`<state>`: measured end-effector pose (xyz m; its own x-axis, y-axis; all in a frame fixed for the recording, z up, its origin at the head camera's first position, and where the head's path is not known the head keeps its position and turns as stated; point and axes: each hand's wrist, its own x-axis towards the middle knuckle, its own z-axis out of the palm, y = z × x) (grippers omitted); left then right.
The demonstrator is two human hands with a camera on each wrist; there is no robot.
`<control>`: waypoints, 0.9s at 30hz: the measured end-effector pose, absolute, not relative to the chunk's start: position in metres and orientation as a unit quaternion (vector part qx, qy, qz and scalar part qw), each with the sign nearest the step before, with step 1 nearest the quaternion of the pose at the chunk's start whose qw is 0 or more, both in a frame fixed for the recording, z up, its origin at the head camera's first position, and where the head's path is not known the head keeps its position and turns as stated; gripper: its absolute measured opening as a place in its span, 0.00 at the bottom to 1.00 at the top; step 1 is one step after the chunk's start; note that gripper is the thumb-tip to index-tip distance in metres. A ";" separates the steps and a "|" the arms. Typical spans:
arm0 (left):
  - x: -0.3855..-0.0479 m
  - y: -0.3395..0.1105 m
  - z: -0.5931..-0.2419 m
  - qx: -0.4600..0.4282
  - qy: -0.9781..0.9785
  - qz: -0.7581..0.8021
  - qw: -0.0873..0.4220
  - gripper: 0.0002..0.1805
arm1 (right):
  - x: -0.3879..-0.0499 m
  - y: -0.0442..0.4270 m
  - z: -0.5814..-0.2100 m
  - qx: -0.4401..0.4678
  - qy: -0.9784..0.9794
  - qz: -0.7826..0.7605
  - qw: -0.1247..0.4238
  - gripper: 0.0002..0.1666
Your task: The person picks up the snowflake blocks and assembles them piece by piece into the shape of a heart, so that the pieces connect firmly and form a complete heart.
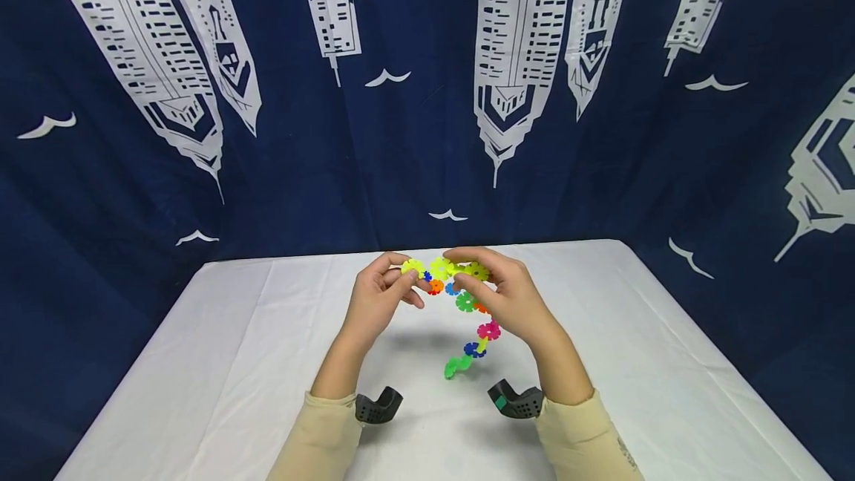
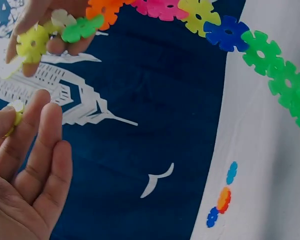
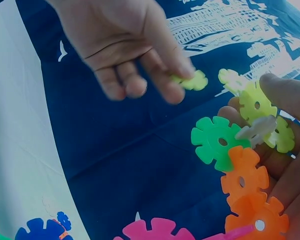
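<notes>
My left hand (image 1: 375, 301) pinches a single yellow snowflake disc (image 1: 412, 266) between thumb and forefinger, its other fingers spread loosely. Facing it, my right hand (image 1: 510, 295) holds a chain of interlocked snowflake discs by its yellow end (image 3: 258, 104), thumb on one side and fingers behind. From there the chain runs through a whitish disc (image 3: 260, 131), a green disc (image 3: 217, 142), orange discs (image 3: 244, 177), pink discs (image 1: 489, 330), a yellow one, a dark blue disc (image 2: 226, 33) and green discs (image 2: 287, 80). A small gap separates the loose disc from the chain's end.
Small loose-looking discs, dark blue (image 2: 212, 217), orange (image 2: 223, 200) and light blue (image 2: 232, 172), lie on the white-covered table (image 1: 267, 362) beyond the hands. A dark blue curtain (image 1: 374, 154) with white building prints hangs behind the table.
</notes>
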<state>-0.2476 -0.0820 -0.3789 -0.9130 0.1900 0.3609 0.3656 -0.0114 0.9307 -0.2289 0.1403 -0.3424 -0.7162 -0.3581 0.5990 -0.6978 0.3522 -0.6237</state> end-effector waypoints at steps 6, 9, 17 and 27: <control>-0.239 -0.079 -0.372 -0.232 -0.729 -0.629 0.140 0.06 | -0.230 0.141 -0.343 0.338 -0.789 0.479 0.183 0.18; -0.236 -0.078 -0.370 -0.250 -0.746 -0.589 0.187 0.05 | -0.230 0.140 -0.344 0.346 -0.784 0.486 0.174 0.17; -0.234 -0.077 -0.367 -0.298 -0.756 -0.522 0.260 0.04 | -0.230 0.138 -0.344 0.350 -0.781 0.495 0.151 0.17; -0.232 -0.077 -0.368 -0.305 -0.758 -0.500 0.288 0.07 | -0.229 0.134 -0.343 0.308 -0.815 0.466 0.158 0.23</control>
<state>-0.2323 -0.0771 -0.3676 -0.6491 0.1736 0.7406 0.7493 0.3137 0.5831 -0.2294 0.1340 -0.3432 -0.7611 -0.3542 0.5433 -0.6479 0.3766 -0.6621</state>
